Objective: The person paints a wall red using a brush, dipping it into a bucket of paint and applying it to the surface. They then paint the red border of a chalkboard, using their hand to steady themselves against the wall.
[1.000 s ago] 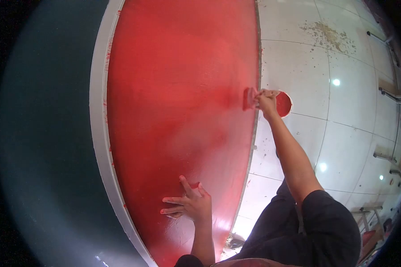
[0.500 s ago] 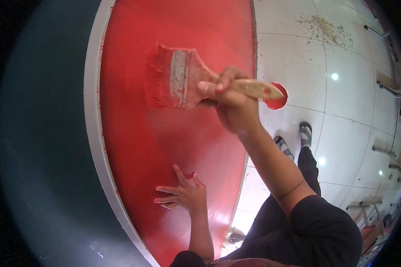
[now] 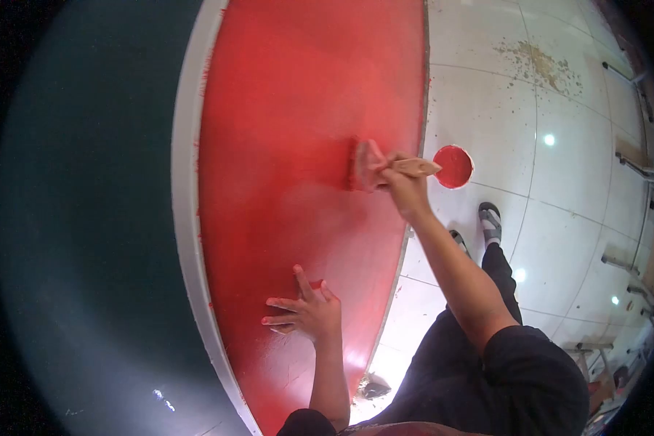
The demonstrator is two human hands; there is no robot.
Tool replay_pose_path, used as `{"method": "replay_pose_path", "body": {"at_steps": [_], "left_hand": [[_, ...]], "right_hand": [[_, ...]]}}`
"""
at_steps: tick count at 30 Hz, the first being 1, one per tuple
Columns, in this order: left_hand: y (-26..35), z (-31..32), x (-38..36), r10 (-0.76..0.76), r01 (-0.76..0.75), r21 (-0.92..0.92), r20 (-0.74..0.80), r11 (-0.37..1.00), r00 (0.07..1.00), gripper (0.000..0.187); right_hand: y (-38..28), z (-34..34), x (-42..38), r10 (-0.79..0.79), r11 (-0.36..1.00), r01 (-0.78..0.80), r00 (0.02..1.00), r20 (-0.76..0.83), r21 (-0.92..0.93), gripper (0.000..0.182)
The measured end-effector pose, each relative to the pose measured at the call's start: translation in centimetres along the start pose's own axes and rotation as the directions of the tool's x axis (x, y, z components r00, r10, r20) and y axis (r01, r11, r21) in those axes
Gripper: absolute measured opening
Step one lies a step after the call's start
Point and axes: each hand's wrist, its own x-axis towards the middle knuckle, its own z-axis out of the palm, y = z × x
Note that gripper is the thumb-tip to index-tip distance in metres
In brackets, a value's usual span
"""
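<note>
Holding one paintbrush [image 3: 374,166], right hand [image 3: 403,185], one red panel [image 3: 305,182]

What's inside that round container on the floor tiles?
The round container shows only red paint filling it to near the rim. How deep it goes, or anything lying beneath the paint surface, is covered. The paintbrush handle tip overlaps its left edge.

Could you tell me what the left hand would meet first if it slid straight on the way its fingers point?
Probably the white edge strip: the left hand lies flat on the red panel, fingers aimed at it, with bare red paint between.
</note>
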Motion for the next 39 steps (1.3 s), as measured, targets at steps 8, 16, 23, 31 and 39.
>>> {"method": "replay_pose_path", "body": {"at_steps": [8, 16, 23, 31, 39], "left_hand": [[-0.6, 1.1, -0.3, 0.071, -0.068, 0.042, -0.088, 0.997, 0.994, 0.089], [-0.6, 1.0, -0.2, 0.055, -0.054, 0.050, -0.020, 0.997, 0.998, 0.088], [-0.3, 1.2, -0.7, 0.008, -0.011, 0.059, 0.051, 0.998, 0.999, 0.084], [-0.2, 1.2, -0.5, 0.038, -0.036, 0.048, -0.053, 0.998, 0.998, 0.090], [-0.5, 1.5, -0.3, 0.075, -0.066, 0.096, -0.096, 0.993, 0.993, 0.087]], "right_hand": [[-10.9, 8.6, -2.6, -0.244, 0.845, 0.108, 0.950, 0.196, 0.524, 0.021], [-6.3, 3.4, -2.5, 0.091, 0.961, -0.039, 0.980, -0.177, 0.275, 0.020], [-10.4, 5.9, -1.3, -0.717, 0.066, 0.977, 0.186, 0.671, -0.201, 0.020], [-12.8, 6.2, 4.8, -0.516, -0.310, 0.930, -0.341, 0.786, 0.199, 0.026], [-14.1, 9.1, 6.8, -0.374, -0.214, 0.889, -0.457, 0.807, 0.405, 0.020]]}}
